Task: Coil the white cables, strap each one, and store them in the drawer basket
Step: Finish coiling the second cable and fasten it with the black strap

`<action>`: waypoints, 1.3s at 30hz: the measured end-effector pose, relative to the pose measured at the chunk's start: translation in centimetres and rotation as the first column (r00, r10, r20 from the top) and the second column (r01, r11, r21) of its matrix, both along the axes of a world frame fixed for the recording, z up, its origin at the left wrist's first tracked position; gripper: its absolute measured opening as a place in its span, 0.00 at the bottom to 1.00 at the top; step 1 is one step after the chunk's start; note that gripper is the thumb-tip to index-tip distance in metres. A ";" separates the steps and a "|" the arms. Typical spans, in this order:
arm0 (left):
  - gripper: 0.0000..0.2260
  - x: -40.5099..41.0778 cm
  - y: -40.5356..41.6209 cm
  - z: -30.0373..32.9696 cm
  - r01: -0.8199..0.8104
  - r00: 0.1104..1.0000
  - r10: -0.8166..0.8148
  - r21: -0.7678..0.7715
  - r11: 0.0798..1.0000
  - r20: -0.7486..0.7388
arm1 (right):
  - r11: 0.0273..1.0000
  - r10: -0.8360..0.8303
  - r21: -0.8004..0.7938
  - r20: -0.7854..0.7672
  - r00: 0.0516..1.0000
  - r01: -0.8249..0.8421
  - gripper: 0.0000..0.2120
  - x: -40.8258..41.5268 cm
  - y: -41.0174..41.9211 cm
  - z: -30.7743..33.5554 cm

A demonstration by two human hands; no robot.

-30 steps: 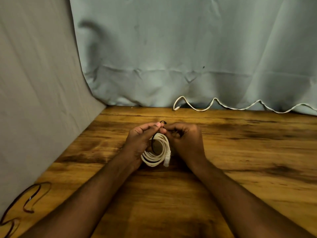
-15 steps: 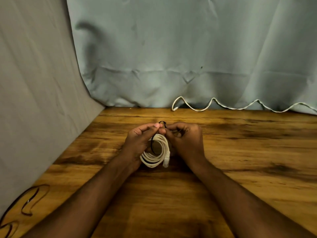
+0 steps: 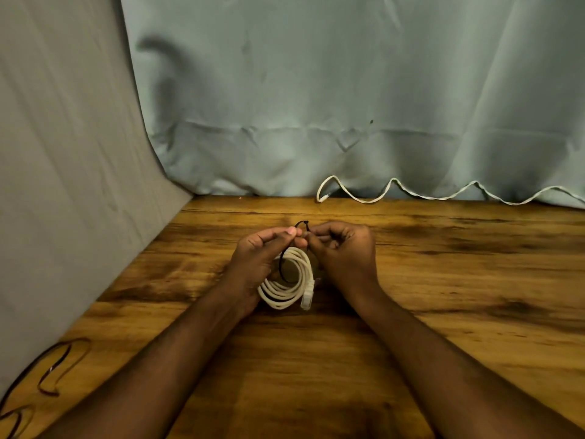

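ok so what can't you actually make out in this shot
- Drawer basket: nowhere in the head view.
- Black strap: its closure is hidden between the fingertips of the left hand and right hand.
- Loose white cable: cut off by the right edge.
- Coiled white cable: its far side is behind the left hand.
- Dark straps: cut off at the bottom-left corner.

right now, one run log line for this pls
step: strapping | both hands pinch black strap round coiled cable | second cable loose by curtain
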State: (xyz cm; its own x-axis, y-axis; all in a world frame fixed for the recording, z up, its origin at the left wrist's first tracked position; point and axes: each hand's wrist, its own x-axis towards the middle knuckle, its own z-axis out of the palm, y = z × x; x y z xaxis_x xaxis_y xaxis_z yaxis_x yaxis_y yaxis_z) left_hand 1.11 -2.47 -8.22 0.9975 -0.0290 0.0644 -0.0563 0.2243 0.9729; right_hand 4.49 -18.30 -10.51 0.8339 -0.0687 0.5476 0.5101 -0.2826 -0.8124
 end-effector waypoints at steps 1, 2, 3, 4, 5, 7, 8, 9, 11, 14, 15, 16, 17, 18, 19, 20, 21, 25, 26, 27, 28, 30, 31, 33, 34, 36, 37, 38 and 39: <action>0.08 -0.1 0.0 0.1 0.002 1.000 -0.002 0.007 1.000 -0.010 | 1.000 -0.009 -0.013 0.009 1.000 0.009 0.03 0.0 0.0 0.0; 0.08 -0.1 0.1 0.1 0.002 1.000 -0.002 0.017 1.000 -0.017 | 0.999 -0.016 -0.030 0.017 1.000 0.017 0.03 0.0 0.1 0.0; 0.08 -0.1 0.1 0.1 0.005 1.000 -0.005 0.028 1.000 -0.020 | 0.999 -0.021 -0.046 0.021 1.000 0.022 0.04 -0.1 0.1 0.1; 0.08 -0.1 0.1 0.0 0.010 1.000 -0.009 0.037 0.999 -0.021 | 0.998 -0.022 -0.053 0.019 1.000 0.023 0.05 -0.2 0.1 0.1; 0.08 -0.1 0.1 0.1 0.015 1.000 -0.014 0.041 0.999 -0.025 | 0.998 -0.024 -0.051 0.009 1.000 0.024 0.05 -0.3 0.1 0.2; 0.08 -0.2 0.1 0.1 0.030 0.999 -0.028 0.038 0.999 -0.040 | 0.999 -0.028 -0.023 -0.023 0.999 0.027 0.04 -0.2 0.1 0.2; 0.08 -0.2 0.0 0.1 0.037 0.998 -0.035 0.029 0.999 -0.050 | 1.000 -0.027 0.005 -0.044 0.999 0.027 0.04 -0.2 0.1 0.2; 0.08 -0.3 0.0 0.2 0.044 0.997 -0.043 0.021 0.999 -0.057 | 0.999 -0.019 0.042 -0.073 0.997 0.022 0.04 -0.1 0.1 0.1; 0.07 -0.3 -0.1 0.3 0.045 0.998 -0.043 0.035 0.998 -0.054 | 0.993 0.028 0.120 -0.136 0.990 -0.011 0.06 0.2 0.1 0.1; 0.07 -0.5 -0.2 0.5 0.036 0.998 -0.034 0.048 0.998 -0.044 | 0.974 0.150 0.194 -0.183 0.972 -0.113 0.09 0.1 0.2 0.3; 0.07 -0.5 -0.2 0.5 0.038 0.998 -0.036 0.044 0.998 -0.043 | 0.965 0.190 0.217 -0.194 0.963 -0.147 0.10 0.1 0.2 0.5; 0.07 -0.6 -0.2 0.5 0.040 0.998 -0.039 0.048 0.998 -0.041 | 0.957 0.221 0.237 -0.205 0.954 -0.170 0.09 0.0 0.1 0.7; 0.07 -0.6 -0.2 0.4 0.042 0.998 -0.040 0.056 0.998 -0.038 | 0.949 0.243 0.255 -0.212 0.947 -0.187 0.08 -0.1 0.0 0.8; 0.07 -0.5 -0.1 0.4 0.039 0.999 -0.037 0.064 0.997 -0.035 | 0.938 0.264 0.282 -0.213 0.940 -0.200 0.07 -0.2 -0.1 1.0; 0.07 -0.5 -0.1 0.3 0.034 0.999 -0.032 0.070 0.997 -0.031 | 0.927 0.282 0.313 -0.216 0.935 -0.207 0.08 -0.2 -0.2 1.1; 0.07 -0.5 -0.1 0.3 0.029 0.999 -0.027 0.078 0.997 -0.027 | 0.919 0.294 0.335 -0.225 0.929 -0.210 0.09 -0.2 -0.3 1.1; 0.07 -0.5 -0.1 0.2 0.027 0.999 -0.025 0.085 0.996 -0.024 | 0.916 0.300 0.342 -0.240 0.923 -0.208 0.10 -0.3 -0.4 1.2; 0.07 -0.5 -0.2 0.3 0.045 0.999 -0.045 0.091 0.995 -0.006 | 0.899 0.339 0.381 -0.296 0.893 -0.215 0.08 -0.4 -0.5 1.8; 0.07 -0.5 -0.2 0.3 0.046 0.999 -0.046 0.093 0.995 -0.003 | 0.895 0.352 0.387 -0.302 0.886 -0.223 0.07 -0.4 -0.6 1.9; 0.07 -0.5 -0.2 0.3 0.047 0.999 -0.047 0.096 0.994 -0.001 | 0.892 0.364 0.388 -0.308 0.879 -0.233 0.07 -0.5 -0.6 2.0; 0.07 -0.5 -0.2 0.3 0.049 0.999 -0.050 0.103 0.993 0.003 | 0.888 0.378 0.390 -0.316 0.870 -0.244 0.07 -0.6 -0.6 2.0; 0.07 -0.5 -0.1 0.2 0.055 0.998 -0.057 0.121 0.991 0.010 | 0.886 0.401 0.382 -0.341 0.850 -0.264 0.08 -0.7 -0.6 2.0; 0.07 -0.5 -0.1 0.2 0.056 0.998 -0.058 0.130 0.990 0.013 | 0.891 0.404 0.361 -0.355 0.843 -0.275 0.08 -0.7 -0.5 2.0; 0.06 -0.5 -0.1 0.2 0.050 0.998 -0.054 0.134 0.990 0.022 | 0.909 0.396 0.289 -0.371 0.840 -0.301 0.08 -0.7 -0.4 2.0; 0.05 -0.5 -0.1 0.2 0.047 0.998 -0.051 0.135 0.990 0.027 | 0.917 0.388 0.250 -0.373 0.843 -0.311 0.08 -0.7 -0.4 1.9; 0.06 -0.6 -0.1 0.3 0.047 0.998 -0.053 0.154 0.987 0.038 | 0.932 0.359 0.180 -0.370 0.857 -0.313 0.11 -0.7 -0.3 1.8; 0.06 -0.6 -0.1 0.3 0.048 0.997 -0.056 0.172 0.984 0.044 | 0.941 0.337 0.150 -0.370 0.866 -0.303 0.13 -0.6 -0.3 1.7; 0.06 -0.6 -0.2 0.3 0.048 0.997 -0.058 0.189 0.981 0.047 | 0.950 0.312 0.131 -0.373 0.874 -0.283 0.15 -0.4 -0.2 1.5; 0.06 -0.6 -0.2 0.3 0.046 0.997 -0.056 0.202 0.978 0.048 | 0.958 0.286 0.127 -0.377 0.881 -0.257 0.15 -0.1 -0.2 1.3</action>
State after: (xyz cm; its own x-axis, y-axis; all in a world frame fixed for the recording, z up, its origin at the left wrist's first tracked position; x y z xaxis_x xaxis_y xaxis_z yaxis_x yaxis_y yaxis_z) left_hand 0.56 -2.66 -7.95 0.9897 -0.0973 0.1049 -0.1025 0.0290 0.9943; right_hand 4.35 -18.51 -9.17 0.9701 0.1643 0.1789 0.1986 -0.1127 -0.9736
